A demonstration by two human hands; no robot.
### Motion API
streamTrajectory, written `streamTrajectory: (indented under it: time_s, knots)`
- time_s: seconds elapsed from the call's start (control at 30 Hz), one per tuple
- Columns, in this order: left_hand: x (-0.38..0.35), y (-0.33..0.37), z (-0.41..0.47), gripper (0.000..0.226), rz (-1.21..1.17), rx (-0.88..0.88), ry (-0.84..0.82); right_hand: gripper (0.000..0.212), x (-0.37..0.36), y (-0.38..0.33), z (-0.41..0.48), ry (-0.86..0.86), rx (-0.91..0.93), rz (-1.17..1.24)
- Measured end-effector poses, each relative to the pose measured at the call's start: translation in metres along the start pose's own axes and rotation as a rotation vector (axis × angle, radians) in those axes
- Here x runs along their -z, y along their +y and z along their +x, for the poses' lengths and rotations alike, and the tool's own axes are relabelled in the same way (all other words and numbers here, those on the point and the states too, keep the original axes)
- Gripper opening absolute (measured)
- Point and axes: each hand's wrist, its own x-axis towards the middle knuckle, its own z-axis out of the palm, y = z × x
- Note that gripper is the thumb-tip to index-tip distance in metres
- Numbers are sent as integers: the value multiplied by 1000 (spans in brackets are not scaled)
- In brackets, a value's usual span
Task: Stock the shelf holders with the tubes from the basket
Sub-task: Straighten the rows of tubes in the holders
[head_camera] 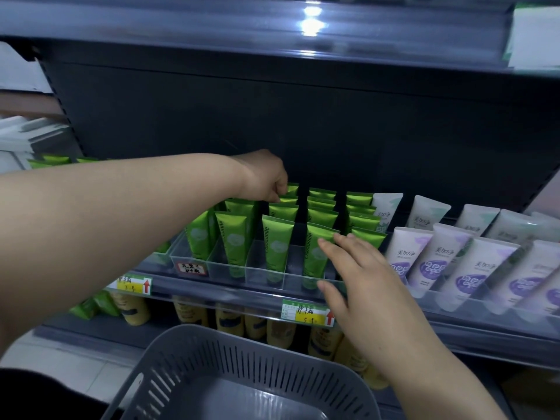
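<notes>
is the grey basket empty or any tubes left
Empty as far as shown: the grey basket floor is bare; its near end is cut off.

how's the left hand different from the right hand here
The left hand reaches to the back of the clear holder; the right hand is at its front. The left hand's fingers curl down and pinch the top of a rear green tube; the right hand's fingers are straight, tips at the front green tube's top edge. Both are bare and over the green rows, neither in the basket.
</notes>
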Motion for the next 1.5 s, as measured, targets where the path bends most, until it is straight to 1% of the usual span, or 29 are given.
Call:
streamTrajectory:
  time_s: [0.4, 0.67, 0.73, 0.8, 0.87, 0.93, 1.1, 1.23, 1.33, 1.5]
  knots:
    - [0, -2, 1, 33, -16, -2, -12, 57, -2, -1, 1, -20, 9, -4]
    - [15, -13, 5, 33, -82, -4, -84, 56, -4, -2, 1, -10, 24, 1]
    - [23, -16, 6, 28, -116, 1, -50, 56, -5, -1, 0, -10, 25, 2]
    - [26, -16, 9, 25, -133, 11, 27, 56, -6, -1, 0, -9, 24, -6]
    - [25, -14, 16, 27, -100, 5, 118, 56, -6, -1, 0, -1, 29, -8]
    - [21, -10, 23, 30, -76, -9, 155, 56, -7, -1, 1, -5, 35, -14]
    - [4, 3, 35, 35, -55, -23, 63, 56, -6, -1, 2, -1, 29, -9]
    - [-4, 5, 36, 35, -76, -2, 65, 56, -7, 0, 3, -14, 30, -7]
    - [-4, 2, 35, 31, -119, 15, 69, 55, -11, 1, 4, 3, 20, -25]
    - [-3, -1, 35, 28, -157, 10, 19, 54, -15, 1, 5, 28, 0, -29]
